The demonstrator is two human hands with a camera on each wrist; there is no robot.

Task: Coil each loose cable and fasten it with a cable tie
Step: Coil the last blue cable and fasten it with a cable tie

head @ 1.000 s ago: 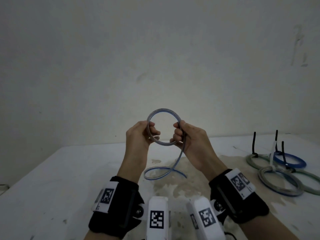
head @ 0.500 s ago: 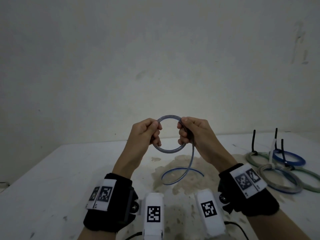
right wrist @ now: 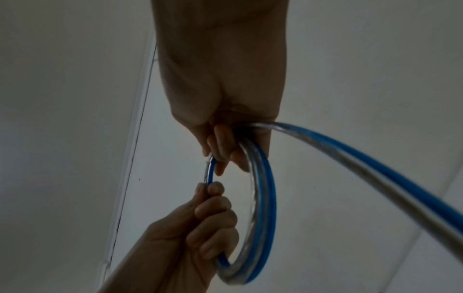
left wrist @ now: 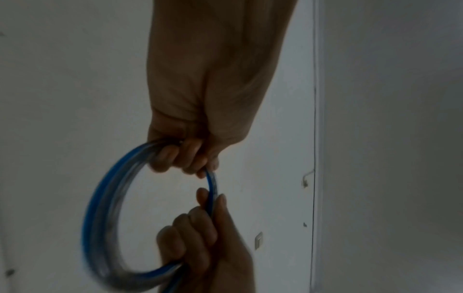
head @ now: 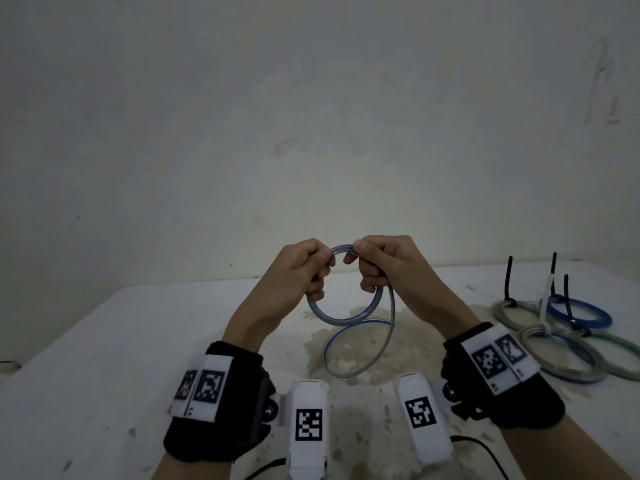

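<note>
**Coiling under way, tie not yet on**

Above the white table (head: 104, 341), the left hand (head: 294, 271) curls round the coil of the blue-and-clear cable (head: 341, 318). The right hand (head: 384, 268) grips the opposite side; the loose tail (head: 360, 348) hangs below. Next, probably: wind that tail in. Tied coils (head: 561, 355) lie right.

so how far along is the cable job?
Done: tied coils lie on the table, far right. In hand: left hand and right hand grip the blue-striped cable, partly looped, its tail hanging loose. Left: finish coiling, tie it.
</note>
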